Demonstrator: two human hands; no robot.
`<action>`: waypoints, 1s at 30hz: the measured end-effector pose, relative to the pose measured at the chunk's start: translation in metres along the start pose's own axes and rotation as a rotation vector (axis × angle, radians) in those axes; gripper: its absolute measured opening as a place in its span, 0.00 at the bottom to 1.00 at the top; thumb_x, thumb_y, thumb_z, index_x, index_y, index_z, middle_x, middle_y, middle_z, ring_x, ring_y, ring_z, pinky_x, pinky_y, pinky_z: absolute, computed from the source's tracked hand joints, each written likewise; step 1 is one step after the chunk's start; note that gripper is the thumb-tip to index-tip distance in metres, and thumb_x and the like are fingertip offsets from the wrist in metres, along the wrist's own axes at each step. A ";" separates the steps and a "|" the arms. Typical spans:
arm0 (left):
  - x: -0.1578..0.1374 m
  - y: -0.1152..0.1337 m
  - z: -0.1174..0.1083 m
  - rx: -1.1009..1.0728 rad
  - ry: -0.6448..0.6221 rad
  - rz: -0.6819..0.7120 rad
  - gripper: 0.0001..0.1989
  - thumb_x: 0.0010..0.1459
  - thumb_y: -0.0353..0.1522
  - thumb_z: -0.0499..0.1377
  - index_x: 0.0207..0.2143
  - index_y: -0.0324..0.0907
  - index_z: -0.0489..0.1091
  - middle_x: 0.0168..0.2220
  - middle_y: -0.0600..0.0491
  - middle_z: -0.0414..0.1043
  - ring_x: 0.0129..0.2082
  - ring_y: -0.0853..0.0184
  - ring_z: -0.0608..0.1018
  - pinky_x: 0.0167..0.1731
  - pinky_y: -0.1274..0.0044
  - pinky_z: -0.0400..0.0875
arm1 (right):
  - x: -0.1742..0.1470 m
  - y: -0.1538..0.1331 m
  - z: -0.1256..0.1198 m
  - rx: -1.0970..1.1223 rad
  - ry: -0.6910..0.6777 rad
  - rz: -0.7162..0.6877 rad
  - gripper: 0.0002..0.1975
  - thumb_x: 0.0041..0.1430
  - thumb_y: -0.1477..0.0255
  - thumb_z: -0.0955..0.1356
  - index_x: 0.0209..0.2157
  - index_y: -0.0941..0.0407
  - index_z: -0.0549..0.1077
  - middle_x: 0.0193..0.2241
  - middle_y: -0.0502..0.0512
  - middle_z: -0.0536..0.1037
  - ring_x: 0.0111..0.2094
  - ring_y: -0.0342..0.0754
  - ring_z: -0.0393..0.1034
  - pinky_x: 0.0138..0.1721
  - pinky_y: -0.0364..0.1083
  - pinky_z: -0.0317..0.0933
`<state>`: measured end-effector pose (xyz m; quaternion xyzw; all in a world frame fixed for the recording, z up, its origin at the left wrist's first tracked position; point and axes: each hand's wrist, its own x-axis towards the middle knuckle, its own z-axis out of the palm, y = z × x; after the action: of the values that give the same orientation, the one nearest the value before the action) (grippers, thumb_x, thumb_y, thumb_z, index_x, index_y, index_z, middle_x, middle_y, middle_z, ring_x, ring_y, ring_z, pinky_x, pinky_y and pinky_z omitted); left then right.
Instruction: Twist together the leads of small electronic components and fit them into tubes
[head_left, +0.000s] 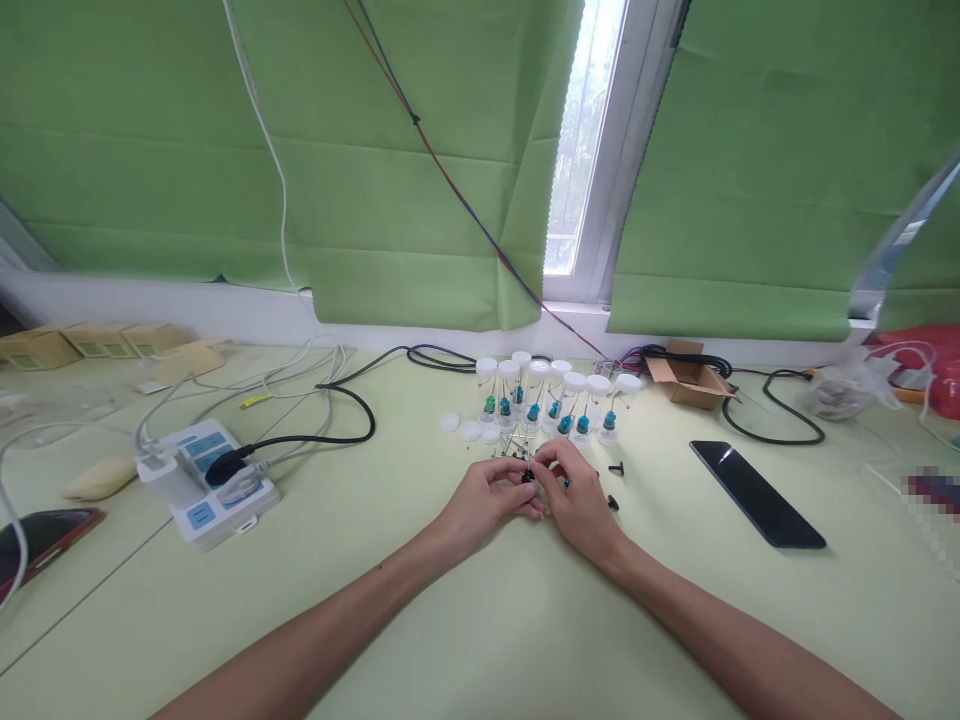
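Observation:
My left hand [491, 495] is closed in a pinch on a small black part [528, 476] above the table. Against it, my right hand [574, 495] is also pinched, with its fingertips at a thin metal rod [529, 450] that stands up from the black part. Just beyond my hands stand several clear vials [533, 400] with white lids; in them are blue or green parts on thin rods. Loose white caps [449, 422] lie left of the vials. Small black T-shaped pieces [616, 468] rest right of my right hand. Small loose metal pieces behind my fingers are partly hidden.
On the left sits a white power strip [202, 470] with plugs and trailing cables. A black phone [757, 495] lies on the right. Toward the back are an open cardboard box [688, 385], black cable coils [780, 440] and a plastic bag [847, 390]. Small cartons [97, 340] stand far left.

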<state>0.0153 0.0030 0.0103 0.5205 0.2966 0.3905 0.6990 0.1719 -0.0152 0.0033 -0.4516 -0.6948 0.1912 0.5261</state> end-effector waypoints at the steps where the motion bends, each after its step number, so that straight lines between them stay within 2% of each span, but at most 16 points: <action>1: 0.000 0.001 0.001 0.003 0.004 0.002 0.18 0.48 0.35 0.70 0.40 0.35 0.75 0.28 0.55 0.66 0.29 0.63 0.80 0.38 0.68 0.76 | 0.000 0.000 0.000 0.002 -0.003 -0.004 0.07 0.65 0.71 0.63 0.32 0.54 0.67 0.32 0.53 0.70 0.34 0.47 0.66 0.34 0.45 0.63; 11: 0.000 0.000 0.000 -0.017 -0.002 0.019 0.16 0.46 0.35 0.70 0.37 0.36 0.74 0.26 0.56 0.67 0.28 0.63 0.80 0.36 0.69 0.76 | 0.000 0.001 0.001 0.035 -0.036 -0.020 0.07 0.65 0.73 0.63 0.31 0.54 0.67 0.33 0.53 0.70 0.35 0.47 0.66 0.34 0.46 0.63; 19: 0.000 0.001 -0.002 0.001 -0.031 0.010 0.18 0.48 0.36 0.70 0.39 0.34 0.74 0.27 0.51 0.75 0.29 0.64 0.80 0.37 0.70 0.76 | 0.000 0.000 0.000 0.056 -0.039 -0.013 0.06 0.64 0.72 0.63 0.32 0.54 0.68 0.34 0.53 0.71 0.36 0.48 0.67 0.35 0.45 0.63; 30: 0.001 -0.002 -0.003 -0.006 -0.021 0.019 0.18 0.48 0.36 0.70 0.39 0.35 0.75 0.28 0.51 0.76 0.28 0.64 0.81 0.36 0.71 0.76 | -0.001 0.001 0.001 0.087 -0.044 0.014 0.05 0.64 0.72 0.63 0.33 0.54 0.69 0.34 0.53 0.72 0.36 0.47 0.67 0.35 0.45 0.64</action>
<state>0.0135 0.0046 0.0072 0.5253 0.2832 0.3926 0.6999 0.1718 -0.0153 0.0022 -0.4286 -0.6941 0.2347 0.5286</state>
